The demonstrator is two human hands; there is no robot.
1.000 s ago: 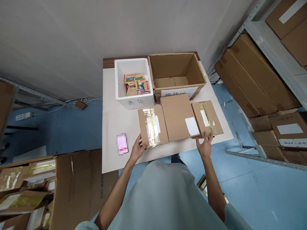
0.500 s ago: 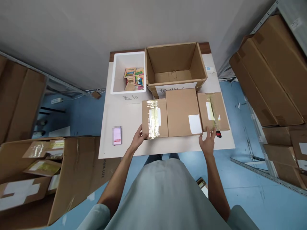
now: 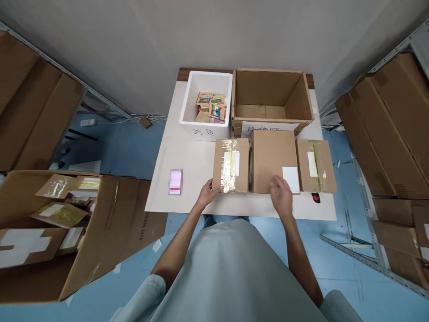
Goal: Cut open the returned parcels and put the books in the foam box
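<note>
Three sealed cardboard parcels lie side by side on a white table (image 3: 187,152). My left hand (image 3: 207,195) grips the near left corner of the left taped parcel (image 3: 232,164), fingers curled on its edge. My right hand (image 3: 281,197) hovers over the near edge of the larger middle parcel (image 3: 272,156), by its white label, fingers loosely spread and holding nothing. The right taped parcel (image 3: 315,164) lies untouched.
Behind the parcels stand a white foam box (image 3: 208,105) with several colourful packets and an empty open carton (image 3: 271,96). A pink phone (image 3: 176,182) lies at the table's left, a small dark object (image 3: 315,197) at its right. A carton of parcels (image 3: 50,223) sits left; shelved boxes (image 3: 385,125) right.
My right hand has moved left from the right parcel's corner to the middle parcel's near edge. My left hand stays on the left parcel. The view has shifted.
</note>
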